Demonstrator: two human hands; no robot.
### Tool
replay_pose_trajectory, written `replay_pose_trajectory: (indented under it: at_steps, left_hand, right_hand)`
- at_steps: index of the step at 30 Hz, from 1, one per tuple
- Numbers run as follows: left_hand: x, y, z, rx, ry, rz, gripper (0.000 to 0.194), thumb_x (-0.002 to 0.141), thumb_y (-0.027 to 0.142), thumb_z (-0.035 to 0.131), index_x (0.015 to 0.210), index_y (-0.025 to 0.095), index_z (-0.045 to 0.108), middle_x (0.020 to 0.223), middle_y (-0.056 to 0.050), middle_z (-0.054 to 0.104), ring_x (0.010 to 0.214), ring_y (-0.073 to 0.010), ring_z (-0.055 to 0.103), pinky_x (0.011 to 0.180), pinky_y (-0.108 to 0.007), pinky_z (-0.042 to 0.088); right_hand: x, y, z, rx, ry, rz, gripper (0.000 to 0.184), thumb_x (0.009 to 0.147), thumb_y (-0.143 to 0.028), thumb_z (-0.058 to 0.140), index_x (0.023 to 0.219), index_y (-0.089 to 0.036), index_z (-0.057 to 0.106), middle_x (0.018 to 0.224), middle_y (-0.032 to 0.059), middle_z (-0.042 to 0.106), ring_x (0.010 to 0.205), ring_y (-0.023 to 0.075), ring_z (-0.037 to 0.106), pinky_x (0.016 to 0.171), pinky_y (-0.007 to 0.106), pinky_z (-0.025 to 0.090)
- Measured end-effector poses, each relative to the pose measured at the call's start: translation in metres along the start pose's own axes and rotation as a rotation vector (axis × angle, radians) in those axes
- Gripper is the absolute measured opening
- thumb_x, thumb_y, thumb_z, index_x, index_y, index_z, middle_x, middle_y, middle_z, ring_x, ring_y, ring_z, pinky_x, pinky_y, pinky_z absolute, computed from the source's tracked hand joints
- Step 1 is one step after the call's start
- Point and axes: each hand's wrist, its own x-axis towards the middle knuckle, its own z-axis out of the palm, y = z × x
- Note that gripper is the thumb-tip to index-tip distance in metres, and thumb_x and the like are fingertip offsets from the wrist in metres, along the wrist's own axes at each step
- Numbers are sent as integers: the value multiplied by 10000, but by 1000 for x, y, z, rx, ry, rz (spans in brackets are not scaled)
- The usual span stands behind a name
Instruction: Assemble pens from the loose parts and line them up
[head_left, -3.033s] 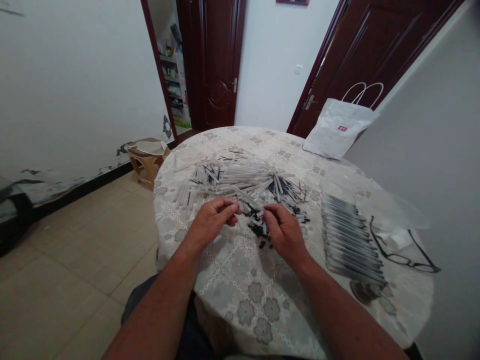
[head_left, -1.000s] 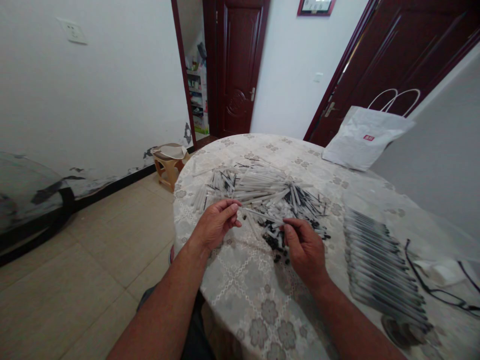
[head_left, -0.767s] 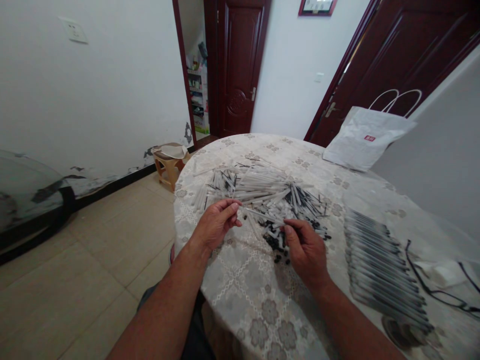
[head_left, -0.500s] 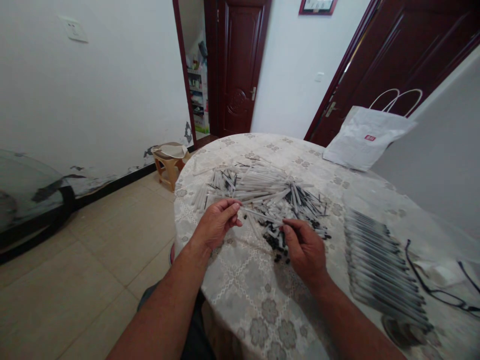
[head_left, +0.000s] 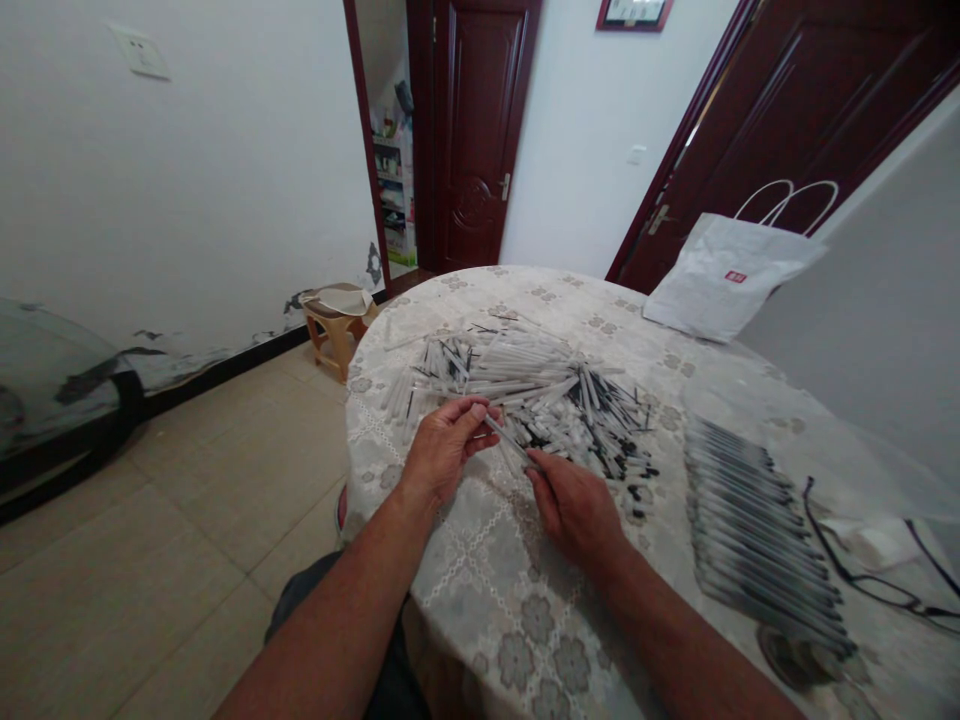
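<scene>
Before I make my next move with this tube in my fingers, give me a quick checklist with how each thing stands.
1. Left hand holds one end of the slim tube: ok.
2. Right hand holds the other end: ok.
3. Both ends of the tube properly fitted: cannot tell, fingers cover them.
4. Loose pile sorted by colour: not ok, white and black pieces lie mixed.
5. Row of slim sticks laid side by side: ok.
6. Eyeglasses away from both hands: ok, they lie to the right of the row.
</scene>
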Motion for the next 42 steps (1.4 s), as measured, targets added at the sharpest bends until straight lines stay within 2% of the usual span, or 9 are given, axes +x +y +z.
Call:
replay_pose_trajectory:
  at_steps: [5,9,12,18,24,27,30,35,42]
  left_hand:
    - [-1,1,4,20,-9,-1,325,809,385,796,1024,158,708,974,-86,762,904,-199,729,754,-311,612]
    - [0,3,6,65,25,6,333,788,384,809,1009,160,699,957,-70,756,934,-206,733,739,-291,616]
    - [5,1,5,118,52,26,356,791,414,802,1034,177,695,1000,-68,760,959,-219,738,736,-295,624]
    - [1,1,5,305,-133,20,382,770,438,820,1053,193,741,1018,-85,778,938,-264,748,787,-380,648]
    - [2,8,1,474,-213,25,338,747,476,829,929,192,793,975,-100,783,787,-276,751,725,-416,655]
    - [5,6,-1,476,-183,28,340,752,482,823,929,193,790,930,-102,781,835,-286,747,708,-388,652]
    - [6,4,-4,466,-161,27,348,763,492,811,938,192,780,936,-101,774,877,-282,737,704,-366,648]
    - [9,3,-8,439,-107,16,367,756,497,810,942,185,761,943,-96,765,907,-280,730,699,-346,639]
    - [12,1,-11,444,-76,-2,385,774,506,791,968,178,746,975,-102,762,927,-279,725,701,-346,635]
  right_hand:
    - [6,-11,-4,353,-33,321,273,976,-347,540,1124,-205,720,865,54,746,764,198,686,705,307,534]
    - [12,-13,1,933,-134,703,310,890,-450,624,999,-173,711,590,-43,547,475,104,461,454,216,347]
    - [19,-10,3,1152,-232,830,321,853,-491,645,952,-186,668,573,-63,527,415,81,382,409,202,279]
    - [28,-24,-22,510,-178,389,130,971,-319,564,964,-251,675,794,-46,719,715,134,636,664,224,459]
    - [31,-23,-71,-89,-303,89,88,922,-252,677,877,-201,731,837,22,722,821,188,670,749,261,469]
    - [28,-3,-108,-185,-373,18,97,935,-261,666,948,-217,752,879,34,740,832,183,668,750,260,468]
    - [21,37,-149,-293,-273,120,174,969,-238,606,1084,-217,735,986,52,751,904,176,669,820,274,472]
    - [2,132,-197,-603,-320,402,204,910,-141,616,1030,-189,774,1000,87,762,932,186,677,838,262,454]
    - [-23,203,-205,-751,-433,567,244,890,-159,605,1048,-177,790,1051,120,753,971,223,675,832,273,445]
